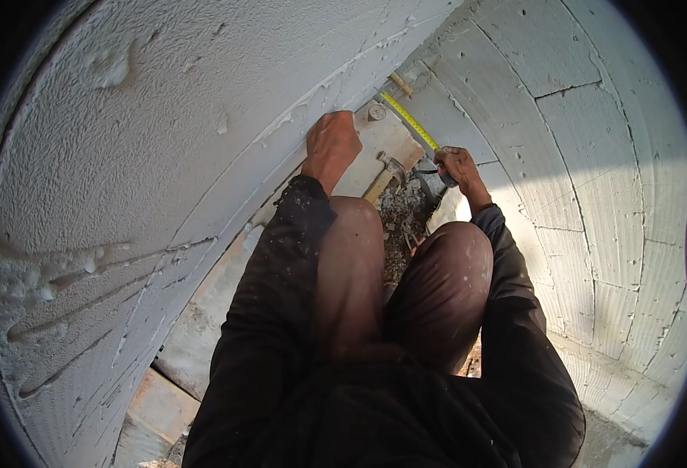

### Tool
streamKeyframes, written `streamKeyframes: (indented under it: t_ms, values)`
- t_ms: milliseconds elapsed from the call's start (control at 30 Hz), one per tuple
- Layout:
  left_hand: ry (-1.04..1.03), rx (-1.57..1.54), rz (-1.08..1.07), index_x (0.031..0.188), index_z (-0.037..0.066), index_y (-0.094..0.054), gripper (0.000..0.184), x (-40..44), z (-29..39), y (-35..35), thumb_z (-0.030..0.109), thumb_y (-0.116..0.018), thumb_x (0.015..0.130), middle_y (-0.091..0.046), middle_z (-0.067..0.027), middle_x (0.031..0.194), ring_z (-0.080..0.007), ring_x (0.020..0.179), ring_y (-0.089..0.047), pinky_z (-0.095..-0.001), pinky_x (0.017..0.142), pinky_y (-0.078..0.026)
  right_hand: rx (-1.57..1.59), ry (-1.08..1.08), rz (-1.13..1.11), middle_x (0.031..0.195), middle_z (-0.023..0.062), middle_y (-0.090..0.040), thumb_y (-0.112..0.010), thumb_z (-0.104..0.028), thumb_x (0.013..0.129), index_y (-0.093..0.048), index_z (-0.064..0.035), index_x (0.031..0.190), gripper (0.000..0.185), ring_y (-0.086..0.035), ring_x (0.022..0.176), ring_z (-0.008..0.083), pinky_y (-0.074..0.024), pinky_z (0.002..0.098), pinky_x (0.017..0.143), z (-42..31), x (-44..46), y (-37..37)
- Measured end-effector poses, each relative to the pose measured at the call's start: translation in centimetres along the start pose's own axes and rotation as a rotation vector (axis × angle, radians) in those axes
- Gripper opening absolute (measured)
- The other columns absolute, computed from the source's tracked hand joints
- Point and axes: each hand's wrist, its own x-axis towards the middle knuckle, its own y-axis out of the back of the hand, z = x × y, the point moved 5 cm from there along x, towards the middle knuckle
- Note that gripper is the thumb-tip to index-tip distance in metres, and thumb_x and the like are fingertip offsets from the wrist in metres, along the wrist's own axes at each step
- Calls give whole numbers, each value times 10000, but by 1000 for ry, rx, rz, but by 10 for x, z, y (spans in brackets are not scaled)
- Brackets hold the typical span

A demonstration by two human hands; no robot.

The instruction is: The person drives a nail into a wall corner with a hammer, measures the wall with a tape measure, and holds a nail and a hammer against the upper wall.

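My right hand [460,169] is closed around a tape measure [446,178] with a dark and red case. Its yellow blade [410,122] is drawn out toward the corner between the two walls, running close along the right block wall. My left hand [333,144] is curled against the foot of the left wall, back of the hand up; its fingertips are hidden, and whatever they may hold is out of sight. Between both hands a hammer [385,179] with a wooden handle lies on the floor, its metal head toward the tape measure.
A rough, white-coated wall [164,117] rises at the left, a pale block wall [562,156] at the right. A small round piece [376,112] and a short wooden stick [400,84] lie near the corner. Loose rubble [399,218] covers the floor before my knees.
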Motion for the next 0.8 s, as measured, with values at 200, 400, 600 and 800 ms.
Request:
streamKeyframes:
  t_ms: [200,400,600,800]
  values:
    - [-9,-17,13,1239,17,-733,374,-1,-1,0,126,-748,881,-747,-255,1115,-430,1083,-710,-485,952,-556,27,-72,-25,786,73,-710,-638,-328,966,-731,9,878,360,-660,755,173,-529,315,767,-7,-2,-1]
    - [-11,-13,29,1232,26,-736,367,1,-3,-4,130,-747,880,-750,-246,1119,-426,1090,-708,-486,954,-555,24,-103,-12,820,75,-722,-635,-330,969,-727,6,890,357,-669,780,182,-528,312,795,-3,-3,-1]
    - [3,-18,4,1220,33,-739,356,2,-4,-5,137,-749,880,-745,-248,1129,-419,1110,-701,-485,962,-550,-158,-30,-89,916,78,-742,-579,-316,1009,-735,-67,972,296,-688,886,224,-516,346,918,-3,0,-3]
    - [-35,-34,56,1192,21,-740,335,0,-5,-5,137,-755,879,-745,-256,1101,-435,1083,-703,-497,941,-554,-219,82,-92,935,78,-749,-563,-310,1013,-734,-97,988,274,-691,902,233,-518,360,928,2,3,-3]
